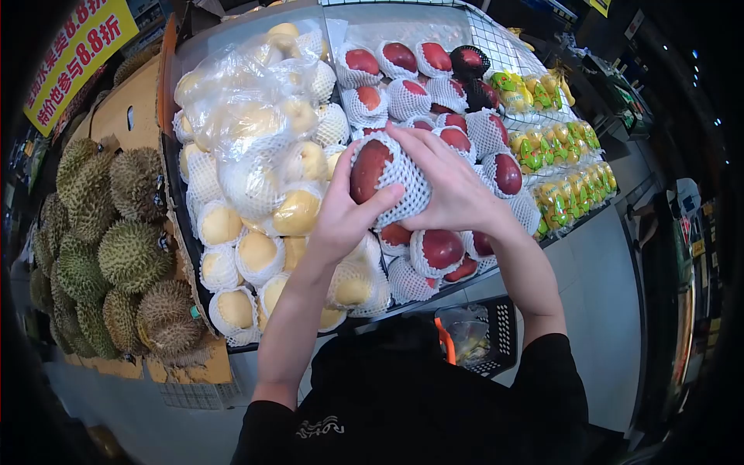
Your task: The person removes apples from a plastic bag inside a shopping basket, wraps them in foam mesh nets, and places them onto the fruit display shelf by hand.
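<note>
Between my hands is a red mango [370, 172], partly covered by a white foam net sleeve. My left hand [346, 209] is closed round its near left side, thumb across the front over the net. Against the right side and top of the same mango my right hand [447, 177] is wrapped, its fingers reaching over the far end. Both hands hold the fruit above the display of red mangoes [442, 249], most in white foam nets. The underside of the held mango is hidden.
Yellow fruits [260, 252] in foam nets fill the left section, some under clear plastic [248, 116]. Durians [136, 256] are piled in a cardboard box further left. Packed yellow fruits [554, 147] line the right. A dark shopping basket [505, 333] with an orange handle stands below.
</note>
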